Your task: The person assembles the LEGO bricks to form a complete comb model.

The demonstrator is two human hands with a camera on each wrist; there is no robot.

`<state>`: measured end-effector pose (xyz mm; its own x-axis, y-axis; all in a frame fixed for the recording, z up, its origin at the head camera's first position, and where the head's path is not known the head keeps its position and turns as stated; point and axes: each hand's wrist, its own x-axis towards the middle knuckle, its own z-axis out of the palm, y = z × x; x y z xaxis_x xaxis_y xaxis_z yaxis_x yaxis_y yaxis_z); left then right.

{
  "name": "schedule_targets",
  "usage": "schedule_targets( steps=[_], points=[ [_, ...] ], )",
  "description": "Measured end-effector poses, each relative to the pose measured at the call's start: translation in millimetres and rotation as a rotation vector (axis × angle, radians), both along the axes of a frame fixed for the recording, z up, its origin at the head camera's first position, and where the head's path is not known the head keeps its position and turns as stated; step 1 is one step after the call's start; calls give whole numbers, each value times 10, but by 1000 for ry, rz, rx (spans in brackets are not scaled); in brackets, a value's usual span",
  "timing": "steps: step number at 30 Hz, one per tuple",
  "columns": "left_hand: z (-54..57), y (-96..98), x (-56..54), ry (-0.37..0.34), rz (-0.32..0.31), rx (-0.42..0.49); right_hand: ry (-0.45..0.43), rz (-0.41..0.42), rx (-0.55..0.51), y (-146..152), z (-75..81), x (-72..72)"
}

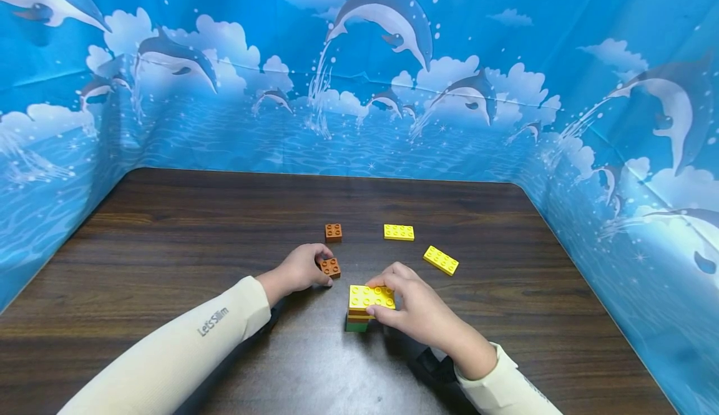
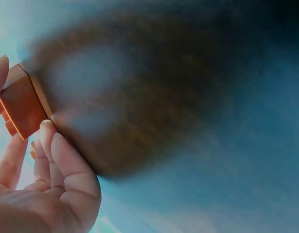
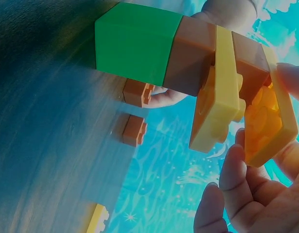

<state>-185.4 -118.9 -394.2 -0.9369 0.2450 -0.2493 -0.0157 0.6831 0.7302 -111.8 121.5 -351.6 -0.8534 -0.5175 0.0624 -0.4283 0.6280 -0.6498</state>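
My left hand (image 1: 299,269) pinches an orange-brown two-by-two toy brick (image 1: 331,268) that stands on the table; its side shows large between thumb and fingers in the left wrist view. Nearer to me rises a stack with a green brick (image 3: 132,46) at the bottom, then a brown brick (image 3: 192,58), a yellow plate (image 3: 226,73), another brown brick (image 3: 250,60) and a top yellow plate (image 1: 362,298). Both yellow plates jut out to one side of the stack. My right hand (image 1: 418,307) grips the top plate between thumb and fingers.
A second orange-brown brick (image 1: 333,233) stands just beyond my left hand. Two loose yellow plates, one straight (image 1: 399,233) and one slanted (image 1: 440,260), lie farther back on the dark wooden table (image 1: 224,209). A blue dolphin-print curtain (image 1: 359,146) surrounds its back and sides.
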Motion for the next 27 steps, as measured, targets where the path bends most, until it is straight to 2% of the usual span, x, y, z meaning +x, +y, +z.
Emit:
schedule_targets(
  steps=[6,18,27],
  points=[
    [-13,5,0,6,7,-2,4,-2,2,5,-2,0],
    [15,-16,28,6,59,66,3,0,1,3,-8,-2],
    [130,-9,126,96,56,154,16,5,7,2,3,-8]
  ],
)
